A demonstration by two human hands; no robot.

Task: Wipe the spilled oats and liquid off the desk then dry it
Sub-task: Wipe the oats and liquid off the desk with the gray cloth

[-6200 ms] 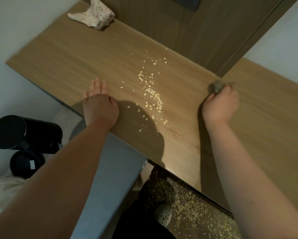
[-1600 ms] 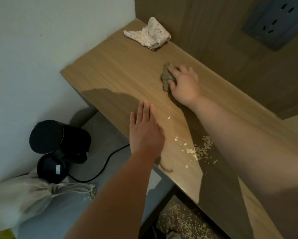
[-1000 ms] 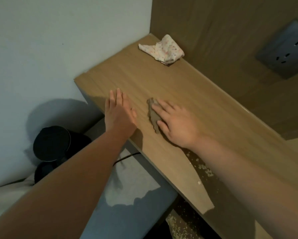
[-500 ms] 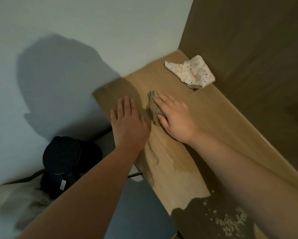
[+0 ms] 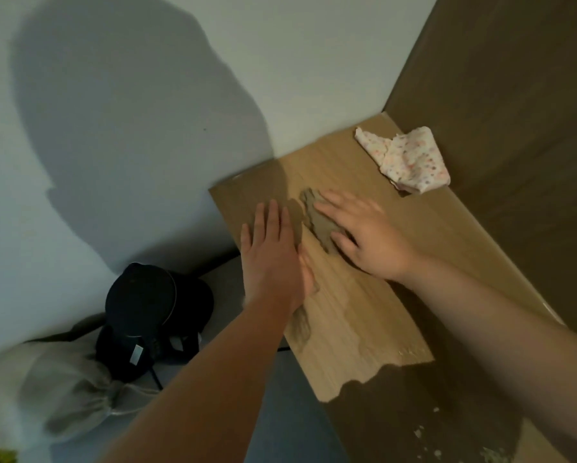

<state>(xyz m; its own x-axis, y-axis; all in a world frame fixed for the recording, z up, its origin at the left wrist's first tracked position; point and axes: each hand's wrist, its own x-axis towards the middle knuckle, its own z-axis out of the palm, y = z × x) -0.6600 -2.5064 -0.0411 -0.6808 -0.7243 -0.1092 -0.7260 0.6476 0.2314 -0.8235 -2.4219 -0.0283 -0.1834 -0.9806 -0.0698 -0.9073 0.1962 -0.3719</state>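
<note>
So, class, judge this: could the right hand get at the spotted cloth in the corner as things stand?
Probably yes. The right hand presses a grey rag flat just short of the spotted cloth, and only bare desk lies between them.

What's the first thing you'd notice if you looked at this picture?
Two hands lie flat on the wooden desk: the right hand presses a crumpled grey rag, and the left hand lies just beside it near the desk's left edge. A spotted white cloth sits in the far corner, and a few oats lie in shadow at the near right.
</note>
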